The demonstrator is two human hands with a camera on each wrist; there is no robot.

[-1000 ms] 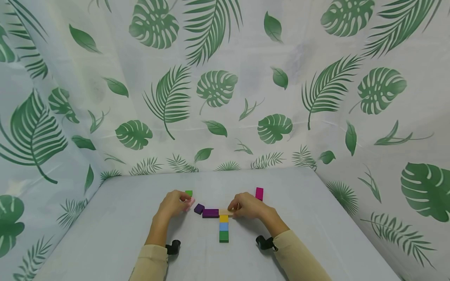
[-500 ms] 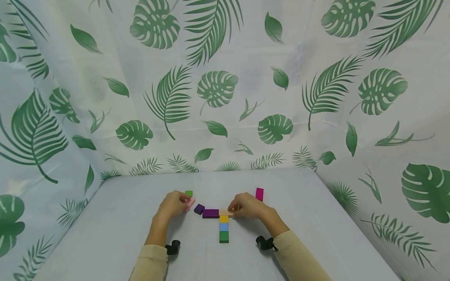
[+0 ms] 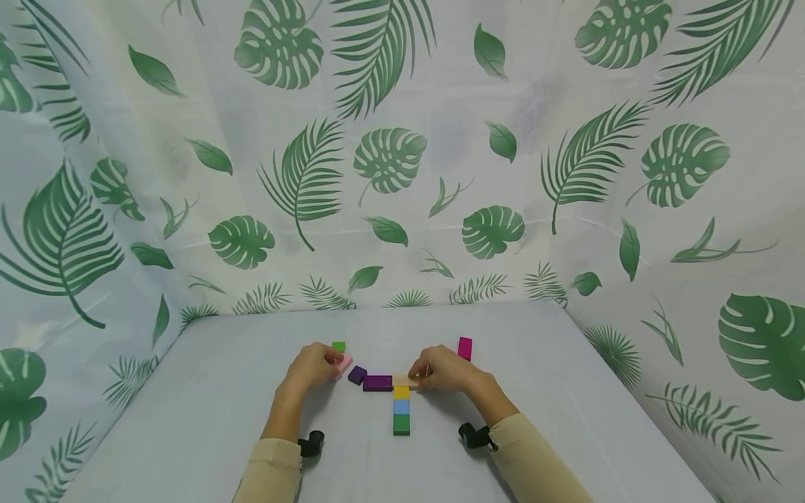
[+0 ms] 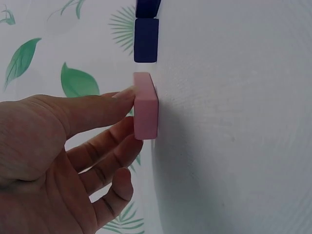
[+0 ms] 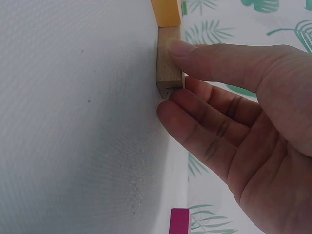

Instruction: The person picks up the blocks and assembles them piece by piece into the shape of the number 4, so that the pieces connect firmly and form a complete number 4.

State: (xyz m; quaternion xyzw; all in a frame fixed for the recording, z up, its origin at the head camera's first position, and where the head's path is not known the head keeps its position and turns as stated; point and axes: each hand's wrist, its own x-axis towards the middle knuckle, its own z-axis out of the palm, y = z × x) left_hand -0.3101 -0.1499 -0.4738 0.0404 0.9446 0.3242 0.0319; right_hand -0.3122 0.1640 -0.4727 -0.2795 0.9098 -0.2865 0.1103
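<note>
My left hand (image 3: 312, 366) pinches a pink block (image 4: 146, 109) between thumb and fingers, low over the table. To the right of it lies a small dark purple block (image 3: 357, 375), with one corner close to a longer purple block (image 3: 377, 383). My right hand (image 3: 444, 368) pinches a plain wooden block (image 5: 170, 61), which lies end to end with the longer purple one. Below that joint runs a column of a yellow block (image 3: 401, 392), a blue block (image 3: 401, 406) and a green block (image 3: 401, 425).
A bright green block (image 3: 339, 346) lies just behind my left fingers. Beyond my right hand lies a magenta block (image 3: 465, 348). The white table (image 3: 207, 419) ends at a leaf-patterned curtain (image 3: 434, 168) behind and on both sides.
Both hands keep their places and their grips. The whole head view has shifted very slightly; the blocks lie as before.
</note>
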